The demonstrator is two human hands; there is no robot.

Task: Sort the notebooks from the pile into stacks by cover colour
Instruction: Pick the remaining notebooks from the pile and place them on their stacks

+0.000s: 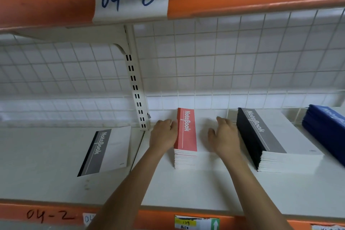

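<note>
Head view: red notebook stack point(186, 133) sits mid-shelf point(186, 192). Left hand point(164, 136) is at its nine o'clock, fingers loosely bent, tips pressing the red spine edge and gripping nothing. Right hand point(225, 136) rests palm-down on the stack's white cover, at three o'clock from the red band, fingers relaxed. Black stack point(270, 136) and blue stack point(326, 127) lie farther toward three o'clock; single grey-banded notebook point(106, 151) lies at nine.

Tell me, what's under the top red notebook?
More notebooks stacked beneath the top red notebook; only their white page edges show. Their covers are hidden.
</note>
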